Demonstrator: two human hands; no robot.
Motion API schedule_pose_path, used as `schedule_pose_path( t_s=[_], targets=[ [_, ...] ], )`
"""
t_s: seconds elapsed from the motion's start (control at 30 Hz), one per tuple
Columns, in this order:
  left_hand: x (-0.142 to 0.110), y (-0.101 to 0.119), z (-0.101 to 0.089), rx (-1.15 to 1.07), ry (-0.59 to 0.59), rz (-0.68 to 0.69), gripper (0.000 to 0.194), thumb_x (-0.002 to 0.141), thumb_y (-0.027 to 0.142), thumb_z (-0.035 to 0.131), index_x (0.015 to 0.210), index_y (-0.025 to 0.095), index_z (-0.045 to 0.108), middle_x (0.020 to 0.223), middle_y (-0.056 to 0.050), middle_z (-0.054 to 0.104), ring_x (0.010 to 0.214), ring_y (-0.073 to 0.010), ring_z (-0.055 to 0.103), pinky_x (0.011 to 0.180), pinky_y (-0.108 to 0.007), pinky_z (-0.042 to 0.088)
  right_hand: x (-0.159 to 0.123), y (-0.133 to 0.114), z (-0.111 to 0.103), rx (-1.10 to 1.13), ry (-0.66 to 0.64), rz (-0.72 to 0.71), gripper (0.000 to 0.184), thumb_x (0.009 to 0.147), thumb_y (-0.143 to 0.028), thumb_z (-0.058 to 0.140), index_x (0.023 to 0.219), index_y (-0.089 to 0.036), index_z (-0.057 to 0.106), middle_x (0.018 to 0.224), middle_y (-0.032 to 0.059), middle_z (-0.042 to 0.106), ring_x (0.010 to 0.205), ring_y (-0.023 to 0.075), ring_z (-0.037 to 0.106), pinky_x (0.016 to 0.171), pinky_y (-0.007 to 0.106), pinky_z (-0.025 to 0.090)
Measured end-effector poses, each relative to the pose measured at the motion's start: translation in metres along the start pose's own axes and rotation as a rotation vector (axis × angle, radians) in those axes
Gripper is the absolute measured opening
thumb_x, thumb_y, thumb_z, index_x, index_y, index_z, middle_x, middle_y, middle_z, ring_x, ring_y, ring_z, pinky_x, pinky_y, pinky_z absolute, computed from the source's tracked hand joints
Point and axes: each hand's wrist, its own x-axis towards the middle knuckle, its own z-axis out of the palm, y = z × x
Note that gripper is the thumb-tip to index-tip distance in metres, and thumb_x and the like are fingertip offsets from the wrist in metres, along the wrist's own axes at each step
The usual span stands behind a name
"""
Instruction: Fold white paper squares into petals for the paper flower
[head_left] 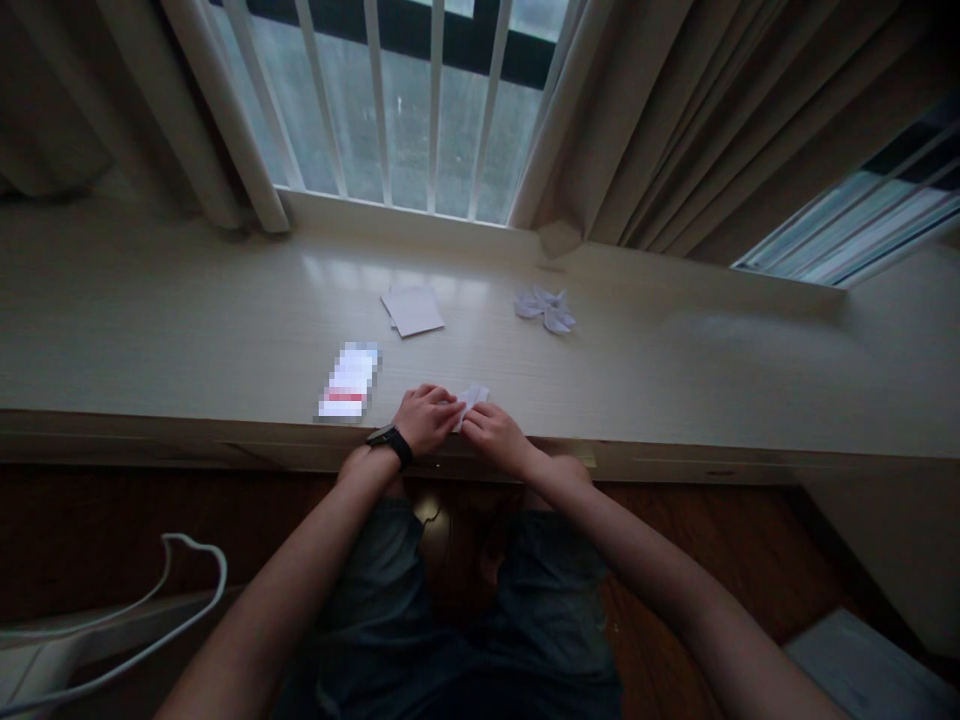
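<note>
A small piece of folded white paper (474,396) lies at the front edge of the pale ledge, between my two hands. My left hand (429,418), with a black watch on its wrist, has its fingers closed at the paper's left side. On the other side, my right hand (495,436) pinches the paper's near right part. The fingers cover much of its lower portion, so the exact folds there are hidden. Beyond it sits a stack of square white paper sheets (414,312). Several folded paper shapes (545,309) are grouped farther right.
A phone with a lit, blurred screen (349,380) rests left of my hands. The wood-grained ledge (712,370) runs across the view below a barred window (405,110) and curtains (637,130). A white cable (221,570) curls at lower left.
</note>
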Motion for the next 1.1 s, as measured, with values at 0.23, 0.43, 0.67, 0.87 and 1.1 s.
schedule_pose_path(
  t_s=[0.23, 0.43, 0.67, 0.87, 1.1],
  targets=[
    [0.0, 0.001, -0.003, -0.014, -0.004, -0.007, 0.029, 0.09, 0.038, 0.053, 0.116, 0.034, 0.066, 0.112, -0.003, 0.065, 0.108, -0.0251, 0.05, 0.087, -0.042, 0.039, 0.003, 0.011, -0.002, 0.306, 0.139, 0.383, 0.015, 0.087, -0.024, 0.055, 0.077, -0.016, 0.064, 0.081, 0.007, 0.066, 0.082, 0.0184, 0.055, 0.08, 0.031, 0.042],
    [0.0, 0.001, -0.003, -0.03, -0.007, -0.008, 0.03, 0.09, 0.038, 0.052, 0.116, 0.035, 0.066, 0.111, -0.004, 0.065, 0.109, -0.0251, 0.05, 0.086, -0.042, 0.039, 0.012, 0.045, -0.004, 1.0, -0.096, 0.952, 0.021, 0.082, -0.032, 0.06, 0.077, -0.013, 0.069, 0.055, -0.0014, 0.057, 0.043, 0.0077, 0.041, 0.045, 0.022, 0.031],
    [0.0, 0.0, -0.002, -0.05, 0.004, -0.003, 0.029, 0.089, 0.038, 0.053, 0.115, 0.035, 0.067, 0.111, -0.004, 0.066, 0.108, -0.0249, 0.05, 0.087, -0.042, 0.038, 0.031, 0.058, 0.001, 1.26, -0.091, 1.159, 0.01, 0.074, -0.019, 0.066, 0.068, -0.011, 0.065, 0.044, -0.0033, 0.053, 0.036, 0.0051, 0.04, 0.036, 0.017, 0.029],
    [0.0, 0.001, -0.003, -0.054, -0.003, -0.006, 0.03, 0.089, 0.037, 0.053, 0.116, 0.034, 0.066, 0.112, -0.004, 0.065, 0.109, -0.0253, 0.05, 0.087, -0.042, 0.038, 0.041, 0.066, 0.007, 1.248, -0.013, 1.264, 0.009, 0.073, -0.011, 0.064, 0.065, -0.01, 0.063, 0.042, -0.0022, 0.054, 0.037, 0.0052, 0.045, 0.035, 0.015, 0.032],
    [0.001, 0.0, -0.001, -0.047, 0.001, -0.01, 0.029, 0.089, 0.037, 0.052, 0.114, 0.032, 0.067, 0.111, -0.005, 0.065, 0.107, -0.0242, 0.051, 0.087, -0.041, 0.04, 0.037, 0.049, 0.004, 1.18, -0.005, 1.249, 0.015, 0.074, -0.012, 0.061, 0.06, -0.012, 0.062, 0.04, -0.0038, 0.052, 0.034, 0.0041, 0.04, 0.034, 0.016, 0.027]
  ],
)
